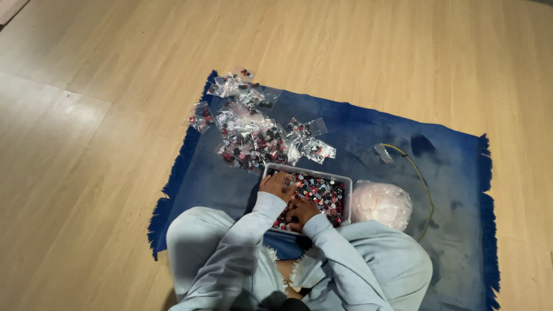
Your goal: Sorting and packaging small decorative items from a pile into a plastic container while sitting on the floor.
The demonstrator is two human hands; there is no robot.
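Farthest left on my blue fringed rug [357, 124], spilling partly onto the pale wood-plank floor [86, 173], lies one loose heap of small clear plastic bags [253, 129], crinkly and glossy, each with a few dark and red pieces inside (too many and too overlapped for me to count them). Just this side of the heap sits the one white plastic tray [345, 183], rectangular, its long axis running left to right across the rug and tilted a little, full of tiny round pieces [322, 193] in black, red and white, far too many to count. My left hand [277, 185] rests at the tray's near-left corner, fingers curled around something small and clear, though I cannot tell exactly what. My right hand [300, 212] lies palm-down in the pieces at the near edge, fingers bent into them; whether they pinch anything I cannot tell. Just right of the tray is one soft, rounded bundle of pinkish plastic [381, 203], and beyond it one thin yellowish cord [423, 184] curving across the rug.
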